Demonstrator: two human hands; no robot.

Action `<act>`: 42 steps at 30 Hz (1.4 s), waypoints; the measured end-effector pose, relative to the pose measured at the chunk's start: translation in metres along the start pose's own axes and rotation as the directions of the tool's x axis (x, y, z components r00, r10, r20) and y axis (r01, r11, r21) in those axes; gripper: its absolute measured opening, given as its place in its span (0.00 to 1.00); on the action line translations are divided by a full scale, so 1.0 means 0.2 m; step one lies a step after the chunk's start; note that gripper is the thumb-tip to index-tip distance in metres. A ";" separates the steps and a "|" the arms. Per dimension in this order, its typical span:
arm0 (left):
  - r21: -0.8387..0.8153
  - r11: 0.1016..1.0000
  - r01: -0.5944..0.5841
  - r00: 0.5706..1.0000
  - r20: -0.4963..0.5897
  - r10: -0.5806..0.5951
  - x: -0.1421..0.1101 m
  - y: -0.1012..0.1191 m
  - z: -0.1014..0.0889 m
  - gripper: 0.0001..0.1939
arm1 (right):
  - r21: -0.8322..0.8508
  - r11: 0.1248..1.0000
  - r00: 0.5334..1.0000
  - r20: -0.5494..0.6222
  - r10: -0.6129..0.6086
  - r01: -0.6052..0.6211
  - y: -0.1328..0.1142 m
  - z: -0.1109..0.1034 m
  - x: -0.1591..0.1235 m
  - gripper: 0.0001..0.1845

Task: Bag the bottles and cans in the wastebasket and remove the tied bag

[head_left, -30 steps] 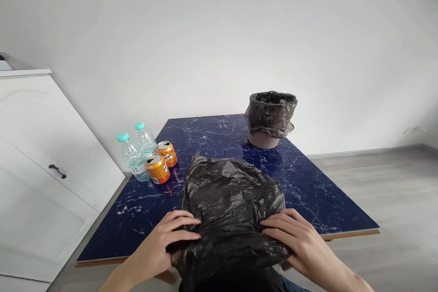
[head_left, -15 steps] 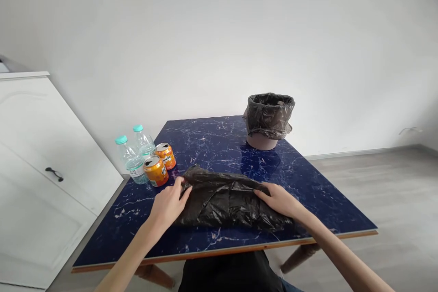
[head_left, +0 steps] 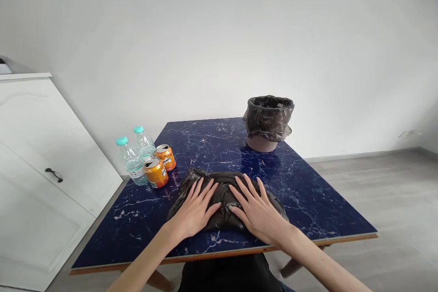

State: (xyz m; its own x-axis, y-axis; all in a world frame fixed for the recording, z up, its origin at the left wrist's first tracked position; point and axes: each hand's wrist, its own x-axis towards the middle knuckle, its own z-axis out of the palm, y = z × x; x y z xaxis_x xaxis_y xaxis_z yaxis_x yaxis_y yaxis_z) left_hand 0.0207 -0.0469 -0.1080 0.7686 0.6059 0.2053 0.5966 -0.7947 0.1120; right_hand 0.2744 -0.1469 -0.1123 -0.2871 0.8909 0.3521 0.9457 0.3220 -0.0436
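A black plastic bag (head_left: 224, 194), folded into a crumpled bundle, lies near the front edge of the blue marbled table (head_left: 212, 146). My left hand (head_left: 195, 210) rests flat on the bag's left part, its fingers spread. On the right part, my right hand (head_left: 255, 210) lies palm down, fingers also spread. The two thumbs point toward each other over the middle of the bundle, a small gap between them. Neither hand grips anything, and the bag's underside is hidden.
At the table's left stand two orange soda cans (head_left: 156, 172), one behind the other, beside two clear bottles (head_left: 134, 164) with turquoise caps. A bin (head_left: 263, 143) lined with a black bag stands at the back right. Left of the table is a white cabinet (head_left: 44, 146).
The bag went from hanging over the front edge to being doubled over on the table. Both hands let go of its folded edge and now lie flat on top, closer together.
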 end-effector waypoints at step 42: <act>0.122 0.985 0.126 0.971 -0.218 -0.097 -0.09 -0.09 0.00 0.26 | 0.107 0.990 0.994 -0.051 0.096 -0.090 0.29 0.11 0.04 0.32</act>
State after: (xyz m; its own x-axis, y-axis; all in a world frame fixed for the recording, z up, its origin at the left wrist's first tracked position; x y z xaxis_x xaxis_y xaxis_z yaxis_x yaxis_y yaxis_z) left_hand -0.0045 -0.0437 -0.1149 0.6379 0.6578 0.4006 0.7124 -0.7016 0.0177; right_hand 0.3234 -0.1133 -0.1321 -0.1866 0.9001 0.3937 0.9461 0.2726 -0.1750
